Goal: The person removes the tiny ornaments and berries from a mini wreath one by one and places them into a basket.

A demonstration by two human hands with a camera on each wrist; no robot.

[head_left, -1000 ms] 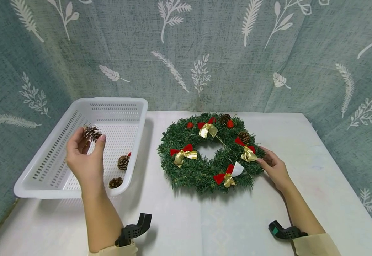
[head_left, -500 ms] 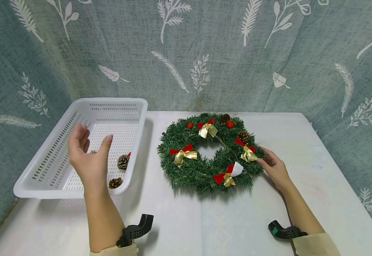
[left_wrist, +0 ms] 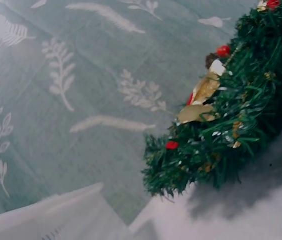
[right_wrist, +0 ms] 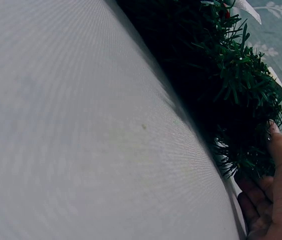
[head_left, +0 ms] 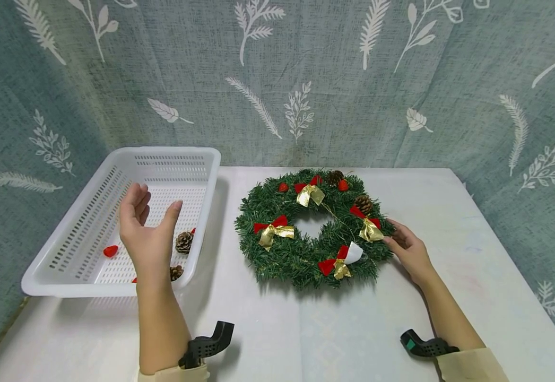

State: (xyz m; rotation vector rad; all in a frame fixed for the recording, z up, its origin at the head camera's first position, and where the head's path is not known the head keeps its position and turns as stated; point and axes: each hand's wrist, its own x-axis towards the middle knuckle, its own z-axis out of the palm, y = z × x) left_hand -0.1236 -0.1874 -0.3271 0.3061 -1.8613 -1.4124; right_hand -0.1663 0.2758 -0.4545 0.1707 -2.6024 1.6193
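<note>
My left hand hovers over the white plastic basket, fingers and thumb spread apart with nothing between them. Pine cones and a red heart-shaped piece lie in that basket, partly hidden by the hand and forearm. A green Christmas wreath rests flat on the table, bearing red-and-gold bows, small red ornaments and pine cones. At the wreath's right edge my right hand holds it, thumb against the greenery and fingers curled beneath, as the right wrist view shows.
The white-covered table stretches in front of the wreath and to its right. Behind it hangs a grey-green curtain with white leaf prints. Black camera mounts sit on both wrists.
A second ago my left hand held a pine cone over the basket; it let go, the cone dropped in, and the hand shifted right. The right hand and wreath stayed still.
</note>
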